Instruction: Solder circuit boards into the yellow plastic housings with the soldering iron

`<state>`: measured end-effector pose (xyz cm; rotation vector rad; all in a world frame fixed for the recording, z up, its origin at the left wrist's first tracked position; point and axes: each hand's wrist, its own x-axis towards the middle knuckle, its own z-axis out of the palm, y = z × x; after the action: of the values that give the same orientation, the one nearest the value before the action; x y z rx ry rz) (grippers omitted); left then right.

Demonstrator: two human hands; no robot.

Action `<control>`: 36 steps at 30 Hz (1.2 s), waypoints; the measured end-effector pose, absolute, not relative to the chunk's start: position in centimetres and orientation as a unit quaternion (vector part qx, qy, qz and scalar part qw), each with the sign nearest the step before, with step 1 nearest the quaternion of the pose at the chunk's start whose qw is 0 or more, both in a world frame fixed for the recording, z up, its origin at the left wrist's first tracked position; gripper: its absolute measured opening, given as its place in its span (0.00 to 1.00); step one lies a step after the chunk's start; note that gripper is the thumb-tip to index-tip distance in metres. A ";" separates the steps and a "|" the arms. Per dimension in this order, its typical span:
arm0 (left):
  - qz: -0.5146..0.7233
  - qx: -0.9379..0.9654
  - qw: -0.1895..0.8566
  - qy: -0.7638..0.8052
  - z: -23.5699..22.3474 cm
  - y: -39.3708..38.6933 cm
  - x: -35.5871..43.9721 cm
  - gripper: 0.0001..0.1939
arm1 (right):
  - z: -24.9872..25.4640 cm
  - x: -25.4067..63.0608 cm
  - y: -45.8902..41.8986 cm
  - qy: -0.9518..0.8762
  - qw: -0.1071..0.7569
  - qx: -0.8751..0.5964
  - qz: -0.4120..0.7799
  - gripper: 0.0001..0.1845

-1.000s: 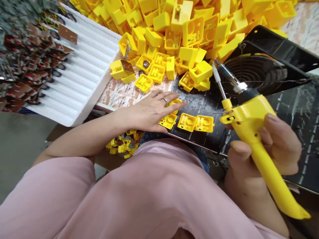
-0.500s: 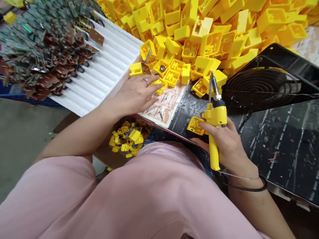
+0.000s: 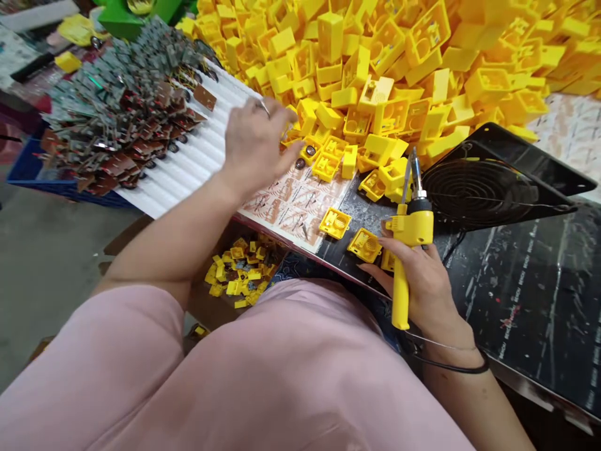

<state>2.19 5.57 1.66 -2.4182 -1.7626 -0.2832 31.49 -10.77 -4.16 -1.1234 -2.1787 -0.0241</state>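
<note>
The work looks partway through a batch: three open yellow cases (image 3: 335,223) lie along the front of the table (image 3: 526,282) (the third peeks out beside the right hand (image 3: 429,282)), and a large heap of yellow housings (image 3: 330,37) lies behind. Whether any joint is finished is too small to tell. The right grip is closed around one yellow soldering tool (image 3: 401,275), tip upward. The left hand (image 3: 253,147) is blurred at the heap's edge, its grip impossible to tell. There is one black fan (image 3: 469,188) and one white foam sheet (image 3: 188,169); the heaped circuit boards (image 3: 122,119) and housings defy counting.
</note>
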 end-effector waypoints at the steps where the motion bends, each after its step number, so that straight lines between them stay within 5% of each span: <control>1: -0.078 -0.779 0.074 -0.618 2.3 7.3 2.0 0.28 | -4.2 31.5 -10.8 -0.834 0.344 -0.432 -0.007 0.37; 5: -0.019 -0.747 0.024 -0.664 5.3 11.1 1.8 0.21 | -4.2 31.5 -10.9 -0.827 0.355 -0.436 -0.019 0.31; 10: -0.225 -0.787 -0.050 -0.573 9.6 9.6 1.5 0.26 | -3.9 30.2 -10.1 -0.812 0.362 -0.457 -0.012 0.26; 13: -0.294 -0.773 -0.134 -0.545 8.3 7.6 1.6 0.33 | -3.9 28.1 -8.7 -0.807 0.361 -0.467 -0.005 0.23; 16: -0.248 -0.774 -0.193 -0.550 3.7 4.7 1.5 0.28 | -4.0 26.3 -7.5 -0.824 0.314 -0.471 0.022 0.19; 23: -0.115 -0.841 -0.012 -0.529 -3.6 -1.4 -1.5 0.24 | -4.5 26.7 -8.2 -0.842 0.324 -0.431 0.024 0.18; 32: -0.109 -0.860 -0.075 -0.493 -2.0 -0.9 -1.9 0.23 | -2.8 28.2 -10.0 -0.808 0.378 -0.450 -0.026 0.24; 36: -0.148 -0.876 -0.038 -0.458 -2.2 -2.3 -0.2 0.15 | -1.7 28.5 -10.6 -0.806 0.388 -0.444 -0.058 0.18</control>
<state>-0.20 -2.33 -2.23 -2.8188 -1.4751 -0.4759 28.51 -10.57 -1.66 -1.1284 -2.0497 -0.1468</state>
